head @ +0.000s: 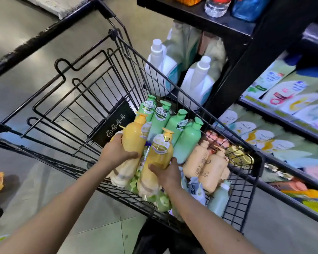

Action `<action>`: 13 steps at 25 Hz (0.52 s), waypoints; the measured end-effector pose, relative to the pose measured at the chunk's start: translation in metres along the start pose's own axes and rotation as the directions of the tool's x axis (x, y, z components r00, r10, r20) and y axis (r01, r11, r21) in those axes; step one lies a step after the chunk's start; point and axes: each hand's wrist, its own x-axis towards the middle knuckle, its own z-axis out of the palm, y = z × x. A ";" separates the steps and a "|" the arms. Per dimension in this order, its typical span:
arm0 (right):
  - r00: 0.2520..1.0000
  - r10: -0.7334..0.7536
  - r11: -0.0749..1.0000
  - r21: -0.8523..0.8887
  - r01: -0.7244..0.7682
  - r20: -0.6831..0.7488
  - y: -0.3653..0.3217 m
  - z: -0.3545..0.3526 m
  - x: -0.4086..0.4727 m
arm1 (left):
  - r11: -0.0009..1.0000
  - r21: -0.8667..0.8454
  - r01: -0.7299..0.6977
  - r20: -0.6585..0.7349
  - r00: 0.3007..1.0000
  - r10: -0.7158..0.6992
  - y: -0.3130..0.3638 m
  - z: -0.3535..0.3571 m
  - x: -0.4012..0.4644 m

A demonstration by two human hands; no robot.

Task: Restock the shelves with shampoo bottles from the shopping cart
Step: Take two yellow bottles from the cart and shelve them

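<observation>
Each hand grasps a yellow bottle: left hand (pixel 116 153), fingers curled round one (pixel 134 138); right hand (pixel 168 173) round the other (pixel 159 154). Lift both clear of the cart (pixel 242 195) rim before turning to the shelves (pixel 275 182).

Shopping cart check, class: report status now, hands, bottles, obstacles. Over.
Left hand grips one yellow bottle; right hand grips another yellow bottle. Both above shopping cart, green bottles inside. Nothing blocking shelves.

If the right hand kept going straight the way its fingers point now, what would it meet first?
Probably nothing new: the right hand already grips a yellow bottle. Beyond it the line leads to the green bottles in the cart, though depth is unclear.
</observation>
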 end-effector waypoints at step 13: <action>0.935 -0.186 0.955 0.169 0.244 -0.300 0.001 -0.286 -0.080 | 0.826 -0.361 -0.434 0.223 0.819 0.528 0.219 0.039 -0.112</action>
